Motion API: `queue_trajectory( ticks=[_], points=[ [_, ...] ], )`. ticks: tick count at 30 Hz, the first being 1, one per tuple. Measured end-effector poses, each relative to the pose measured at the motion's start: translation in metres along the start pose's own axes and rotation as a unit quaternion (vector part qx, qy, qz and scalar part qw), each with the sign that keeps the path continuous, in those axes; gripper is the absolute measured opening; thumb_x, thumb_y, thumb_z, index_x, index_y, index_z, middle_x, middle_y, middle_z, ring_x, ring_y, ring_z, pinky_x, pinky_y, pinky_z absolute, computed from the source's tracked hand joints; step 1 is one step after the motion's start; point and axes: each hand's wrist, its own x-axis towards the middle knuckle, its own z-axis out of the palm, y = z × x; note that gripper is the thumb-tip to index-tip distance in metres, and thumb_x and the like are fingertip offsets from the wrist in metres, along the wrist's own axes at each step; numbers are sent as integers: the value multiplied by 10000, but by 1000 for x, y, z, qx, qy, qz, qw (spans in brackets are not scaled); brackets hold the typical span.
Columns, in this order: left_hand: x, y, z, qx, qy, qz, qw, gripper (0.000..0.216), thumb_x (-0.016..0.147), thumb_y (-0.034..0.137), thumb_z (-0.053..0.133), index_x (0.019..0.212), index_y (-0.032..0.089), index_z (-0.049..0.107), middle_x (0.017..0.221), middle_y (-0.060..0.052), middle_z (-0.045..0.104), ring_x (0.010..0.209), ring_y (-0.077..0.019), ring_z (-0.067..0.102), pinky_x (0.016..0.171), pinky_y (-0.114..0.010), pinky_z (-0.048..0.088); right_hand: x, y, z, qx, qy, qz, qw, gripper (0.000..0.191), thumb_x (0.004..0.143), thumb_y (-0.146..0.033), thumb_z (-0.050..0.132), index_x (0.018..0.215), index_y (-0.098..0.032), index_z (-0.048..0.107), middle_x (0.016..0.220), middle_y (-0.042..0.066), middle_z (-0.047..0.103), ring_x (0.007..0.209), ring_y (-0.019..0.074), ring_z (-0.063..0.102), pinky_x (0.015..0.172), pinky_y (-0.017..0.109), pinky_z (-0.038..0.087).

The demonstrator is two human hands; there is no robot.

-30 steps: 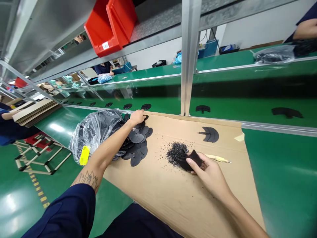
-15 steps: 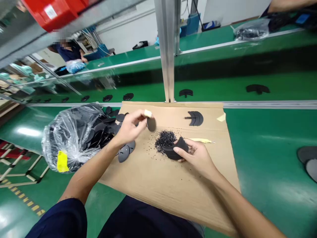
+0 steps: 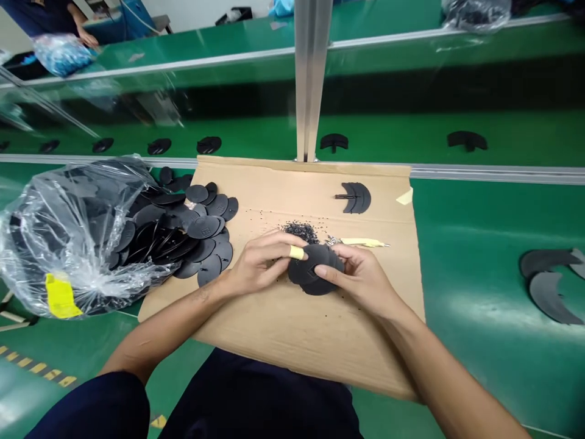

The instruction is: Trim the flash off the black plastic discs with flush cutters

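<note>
My left hand [image 3: 265,261], with yellow tape around one finger, pinches a black oval disc [image 3: 302,266]. The disc lies against a black crescent-shaped piece [image 3: 336,261], which my right hand [image 3: 359,271] grips between thumb and fingers. Both pieces are held together above the cardboard sheet [image 3: 283,341], and part of each is hidden by the other or by my fingers. Just beyond them is a heap of small black bits [image 3: 300,231]. A yellow-handled cutting tool [image 3: 365,242] lies behind my right hand. Farther back rests another crescent piece [image 3: 357,198] with a thin stem.
At left, a clear plastic bag [image 3: 86,231] spills many black oval discs [image 3: 205,227] onto the cardboard. Assembled black pieces [image 3: 333,142] lie spaced along the green belt [image 3: 393,131] behind. A metal post [image 3: 311,85] rises at the cardboard's back edge. Grey crescents [image 3: 553,296] lie at right.
My left hand has brought the oval disc rightward and down against the crescent piece in my right hand. The view has tilted down, and the pieces on the belt appear shifted left.
</note>
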Motion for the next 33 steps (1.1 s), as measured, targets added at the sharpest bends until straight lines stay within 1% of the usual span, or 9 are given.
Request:
queue_trajectory(
  ticks=[2, 4, 7, 9, 12, 16, 22, 26, 33],
  points=[
    [-3, 3, 1, -1, 11, -42, 999, 250, 997, 144, 508, 1155, 213, 688, 1090, -93, 716, 1004, -168, 683, 838, -308, 578, -1, -1, 1, -28, 24, -19, 999, 393, 730, -565, 814, 794, -196, 694, 757, -2, 643, 697, 143, 578, 633, 266, 503],
    [-6, 6, 4, -6, 20, -82, 996, 239, 988, 219, 574, 1209, 198, 665, 946, -62, 697, 855, -144, 661, 748, -266, 564, -3, 0, 3, -65, 41, -35, 996, 386, 752, -564, 800, 743, -201, 667, 729, -5, 618, 680, 139, 550, 614, 261, 481],
    [-10, 9, 10, -9, 19, -117, 993, 265, 941, 297, 676, 1178, 178, 672, 714, 19, 584, 640, -97, 551, 601, -204, 491, -4, 5, 6, -122, 54, -46, 990, 414, 783, -596, 761, 718, -207, 634, 676, -7, 578, 643, 140, 508, 563, 262, 433],
    [-12, 9, 13, -9, 30, -136, 990, 231, 943, 294, 673, 1136, 169, 686, 675, 38, 535, 607, -81, 512, 572, -186, 459, -4, 9, 7, -145, 57, -54, 986, 423, 803, -606, 739, 731, -205, 628, 668, -5, 570, 636, 141, 496, 552, 265, 411],
    [-13, 9, 15, -23, 48, -157, 986, 220, 946, 274, 669, 1129, 153, 690, 691, 40, 524, 612, -69, 505, 585, -174, 457, -4, 14, 7, -154, 52, -64, 985, 404, 826, -580, 730, 749, -199, 619, 675, -10, 560, 630, 132, 474, 554, 264, 386],
    [-14, 10, 16, -18, 54, -146, 988, 232, 941, 277, 678, 1131, 145, 698, 673, 46, 518, 597, -65, 496, 579, -169, 453, -3, 15, 6, -146, 41, -55, 987, 381, 844, -534, 727, 734, -197, 587, 675, -21, 526, 624, 122, 450, 555, 262, 360],
    [-12, 11, 16, 23, 64, -93, 993, 233, 951, 281, 668, 1136, 146, 709, 670, 39, 555, 591, -69, 506, 580, -177, 459, -3, 14, 8, -144, 35, -61, 987, 366, 850, -484, 730, 706, -199, 553, 666, -38, 466, 611, 112, 407, 542, 257, 329],
    [-11, 12, 15, 32, 55, -97, 993, 231, 962, 273, 650, 1149, 148, 697, 667, 44, 536, 591, -68, 496, 571, -173, 455, -3, 15, 10, -143, 37, -68, 987, 353, 859, -480, 724, 720, -194, 571, 671, -36, 469, 616, 113, 405, 541, 256, 330],
    [-14, 12, 18, 3, 50, -124, 991, 227, 954, 266, 657, 1137, 136, 694, 653, 53, 491, 590, -67, 473, 565, -172, 434, -3, 17, 10, -150, 41, -96, 983, 346, 898, -458, 685, 712, -191, 568, 667, -33, 461, 615, 111, 404, 540, 251, 330]
  ],
)
